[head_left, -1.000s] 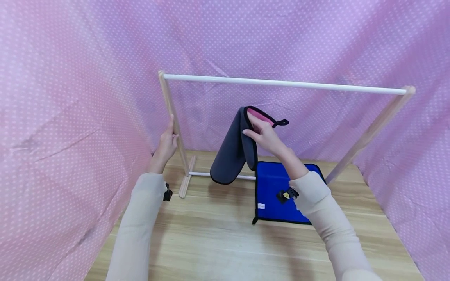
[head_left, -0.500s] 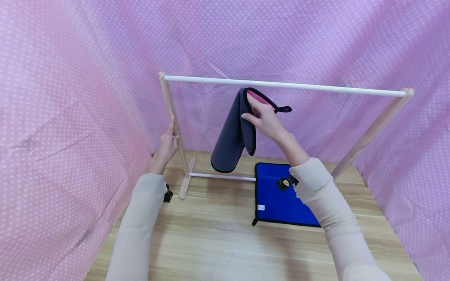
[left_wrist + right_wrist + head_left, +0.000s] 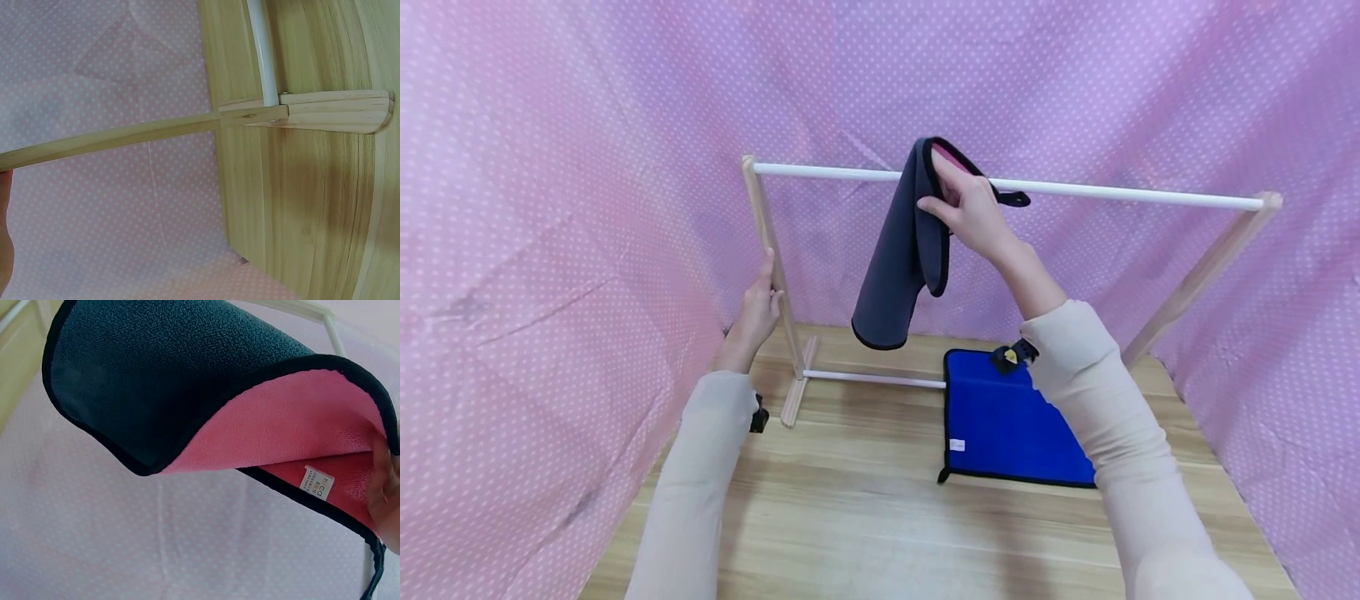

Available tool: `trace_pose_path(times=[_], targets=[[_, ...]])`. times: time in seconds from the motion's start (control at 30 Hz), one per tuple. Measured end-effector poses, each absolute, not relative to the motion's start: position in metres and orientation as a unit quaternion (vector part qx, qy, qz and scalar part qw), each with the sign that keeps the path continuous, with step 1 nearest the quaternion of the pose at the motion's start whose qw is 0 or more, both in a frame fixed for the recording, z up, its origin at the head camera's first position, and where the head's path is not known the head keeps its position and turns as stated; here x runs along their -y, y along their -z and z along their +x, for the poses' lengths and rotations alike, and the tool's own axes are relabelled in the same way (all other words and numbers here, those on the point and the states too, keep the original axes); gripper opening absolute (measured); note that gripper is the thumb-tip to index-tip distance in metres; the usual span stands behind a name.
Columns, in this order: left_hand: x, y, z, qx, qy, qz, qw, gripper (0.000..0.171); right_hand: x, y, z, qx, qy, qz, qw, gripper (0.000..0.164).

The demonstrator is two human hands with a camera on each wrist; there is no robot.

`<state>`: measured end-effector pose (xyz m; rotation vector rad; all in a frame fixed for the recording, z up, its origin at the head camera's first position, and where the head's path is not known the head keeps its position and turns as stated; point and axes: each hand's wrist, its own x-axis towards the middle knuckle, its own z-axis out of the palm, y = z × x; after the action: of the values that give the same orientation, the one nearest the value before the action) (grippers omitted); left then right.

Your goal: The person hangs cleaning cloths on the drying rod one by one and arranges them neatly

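In the head view my right hand (image 3: 973,208) pinches a folded cleaning cloth (image 3: 891,258), dark grey outside and pink inside, with black edging and a hanging loop. The cloth droops from the fingers at the height of the rack's white top bar (image 3: 1105,192), covering part of it. The right wrist view shows the cloth's pink face (image 3: 281,419) and a white label (image 3: 317,482). My left hand (image 3: 756,310) holds the left wooden post (image 3: 765,217) of the rack, index finger pointing up along it. Only a sliver of that hand shows in the left wrist view.
A blue cloth (image 3: 1007,433) with black edging lies flat on the wooden table (image 3: 850,492), partly under the right forearm. The rack has a white lower bar (image 3: 872,379) and a right post (image 3: 1202,275). Pink dotted curtain (image 3: 595,167) surrounds the table.
My right hand has raised the grey-and-pink cloth from below the top bar up to its height. The left hand stays on the post.
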<state>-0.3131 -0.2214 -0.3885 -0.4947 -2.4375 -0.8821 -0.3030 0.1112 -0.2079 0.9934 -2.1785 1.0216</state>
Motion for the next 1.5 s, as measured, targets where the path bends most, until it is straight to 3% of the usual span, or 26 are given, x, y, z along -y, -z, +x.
trace_pose_path(times=[0.43, 0.67, 0.93, 1.17, 1.5], targets=[[0.220, 0.390, -0.319, 0.882, 0.331, -0.188, 0.278, 0.080, -0.109, 0.159, -0.318, 0.858, -0.340, 0.259, 0.284, 0.058], [0.219, 0.395, -0.320, 0.877, 0.325, -0.195, 0.293, 0.082, -0.117, 0.166, -0.330, 0.874, -0.336, 0.195, 0.293, 0.031], [0.216, 0.392, -0.319, 0.892, 0.326, -0.176, 0.260, 0.079, -0.121, 0.173, -0.334, 0.876, -0.348, 0.176, 0.285, 0.037], [0.211, 0.394, -0.314, 0.877, 0.350, -0.192, 0.267, 0.084, -0.120, 0.175, -0.334, 0.878, -0.343, 0.167, 0.289, 0.042], [0.188, 0.382, -0.283, 0.866, 0.427, -0.101, 0.240, 0.067, -0.115, 0.173, -0.334, 0.881, -0.339, 0.160, 0.289, 0.044]])
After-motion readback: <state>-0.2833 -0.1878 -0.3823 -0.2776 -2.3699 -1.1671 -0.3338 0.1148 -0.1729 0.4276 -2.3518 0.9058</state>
